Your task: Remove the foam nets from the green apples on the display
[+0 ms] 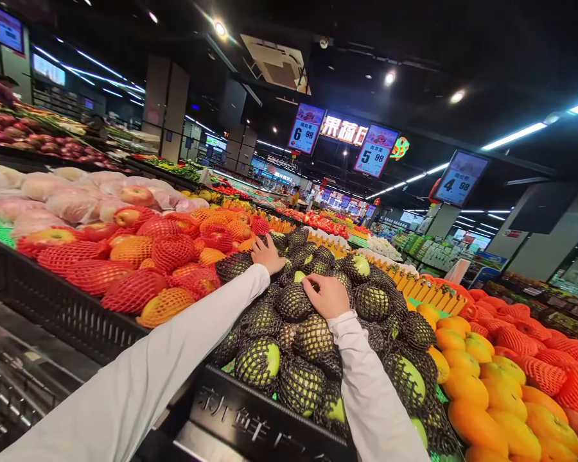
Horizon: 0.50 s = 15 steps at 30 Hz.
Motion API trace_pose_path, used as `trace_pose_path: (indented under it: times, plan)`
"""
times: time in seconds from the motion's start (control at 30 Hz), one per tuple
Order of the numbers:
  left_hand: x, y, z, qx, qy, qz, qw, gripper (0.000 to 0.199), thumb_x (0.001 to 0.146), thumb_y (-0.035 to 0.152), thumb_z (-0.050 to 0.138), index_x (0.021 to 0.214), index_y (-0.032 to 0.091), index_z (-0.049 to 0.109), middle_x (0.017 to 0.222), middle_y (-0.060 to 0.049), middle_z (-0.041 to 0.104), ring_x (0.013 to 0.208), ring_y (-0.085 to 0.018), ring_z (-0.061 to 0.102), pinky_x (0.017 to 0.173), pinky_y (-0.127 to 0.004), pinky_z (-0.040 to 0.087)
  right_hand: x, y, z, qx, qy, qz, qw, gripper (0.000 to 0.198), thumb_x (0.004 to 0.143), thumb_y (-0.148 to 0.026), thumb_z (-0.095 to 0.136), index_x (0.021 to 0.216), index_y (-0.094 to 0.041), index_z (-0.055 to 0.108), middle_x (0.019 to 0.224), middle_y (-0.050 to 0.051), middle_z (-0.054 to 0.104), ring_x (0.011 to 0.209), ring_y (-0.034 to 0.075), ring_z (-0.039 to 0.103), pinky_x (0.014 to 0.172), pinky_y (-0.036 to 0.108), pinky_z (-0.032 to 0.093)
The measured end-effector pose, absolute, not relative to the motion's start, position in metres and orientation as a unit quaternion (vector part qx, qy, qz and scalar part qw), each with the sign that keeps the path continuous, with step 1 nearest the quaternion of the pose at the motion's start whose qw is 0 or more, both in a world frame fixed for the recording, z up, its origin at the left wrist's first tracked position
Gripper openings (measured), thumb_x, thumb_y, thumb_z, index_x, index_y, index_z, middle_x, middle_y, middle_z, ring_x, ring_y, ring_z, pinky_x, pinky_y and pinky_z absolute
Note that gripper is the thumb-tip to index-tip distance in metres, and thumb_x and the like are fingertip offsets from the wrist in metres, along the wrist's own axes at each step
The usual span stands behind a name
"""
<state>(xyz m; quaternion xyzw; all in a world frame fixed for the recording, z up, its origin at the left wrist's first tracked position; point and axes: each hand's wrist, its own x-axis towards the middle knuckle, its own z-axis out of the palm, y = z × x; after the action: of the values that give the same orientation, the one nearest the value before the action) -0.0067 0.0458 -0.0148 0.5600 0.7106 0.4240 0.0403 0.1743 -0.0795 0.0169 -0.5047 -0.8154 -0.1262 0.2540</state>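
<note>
Green apples in black foam nets (pixel 301 385) fill a black crate (pixel 250 417) in front of me. My left hand (pixel 268 255) reaches to the far left part of the pile, fingers apart, touching the netted apples there. Closer to me, my right hand (pixel 328 296) curls its thumb and fingers at the top edge of one netted green apple (pixel 296 303). That apple still sits among the others. Part of the right hand's fingers is hidden behind the hand itself.
Left of the crate lie apples in red and orange nets (pixel 147 253), with bagged fruit (pixel 72 196) beyond. Oranges (pixel 481 385) and red-netted fruit (pixel 525 340) are on the right. A yellow fence-like divider (pixel 428 289) runs behind. Price signs (pixel 376 151) hang overhead.
</note>
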Motion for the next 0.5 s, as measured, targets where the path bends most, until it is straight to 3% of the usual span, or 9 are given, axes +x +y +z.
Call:
trace_pose_path:
  times: [0.1,0.17,0.27,0.37,0.5]
  plan:
    - [0.005,0.043,-0.015,0.601,0.655,0.451,-0.072,0.083,0.075,0.031,0.068,0.145,0.006,0.032,0.155,-0.031,0.021,0.146,-0.046,0.012,0.113,-0.061,0.021,0.173,-0.08,0.017,-0.509,-0.813,-0.13,0.25,0.028,0.096,-0.04,0.049,0.094,-0.029,0.074,0.083,-0.003,0.074,0.072,0.016,0.065,0.061,0.025,0.034]
    - [0.014,0.044,-0.014,0.698,0.571,0.411,-0.129,0.058,0.081,0.029,0.061,0.135,0.011,0.046,0.145,-0.025,0.04,0.14,-0.041,0.027,0.112,-0.056,0.026,0.173,-0.081,0.018,-0.515,-0.81,-0.135,0.245,0.028,0.096,-0.04,0.048,0.092,-0.028,0.074,0.082,-0.002,0.074,0.072,0.016,0.065,0.061,0.025,0.033]
    - [0.024,0.051,-0.017,0.816,0.476,0.298,-0.136,0.03,0.083,0.031,0.062,0.11,0.019,0.063,0.118,-0.014,0.063,0.12,-0.032,0.049,0.101,-0.045,0.038,0.173,-0.082,0.019,-0.517,-0.809,-0.139,0.243,0.028,0.096,-0.04,0.048,0.094,-0.029,0.074,0.084,-0.002,0.074,0.072,0.016,0.065,0.061,0.024,0.034]
    - [0.031,0.062,-0.027,0.842,0.472,0.23,-0.126,0.019,0.08,0.028,0.065,0.097,0.019,0.068,0.103,-0.012,0.068,0.103,-0.029,0.057,0.089,-0.039,0.041,0.173,-0.083,0.019,-0.518,-0.811,-0.131,0.24,0.028,0.096,-0.04,0.048,0.096,-0.029,0.074,0.085,-0.001,0.074,0.073,0.016,0.065,0.063,0.024,0.035]
    - [0.037,0.074,-0.043,0.835,0.494,0.194,-0.143,0.024,0.089,0.019,0.048,0.098,0.016,0.07,0.108,-0.017,0.068,0.106,-0.03,0.055,0.089,-0.041,0.037,0.174,-0.081,0.018,-0.517,-0.811,-0.132,0.24,0.029,0.096,-0.04,0.047,0.094,-0.028,0.074,0.084,-0.001,0.074,0.073,0.016,0.065,0.061,0.024,0.034]
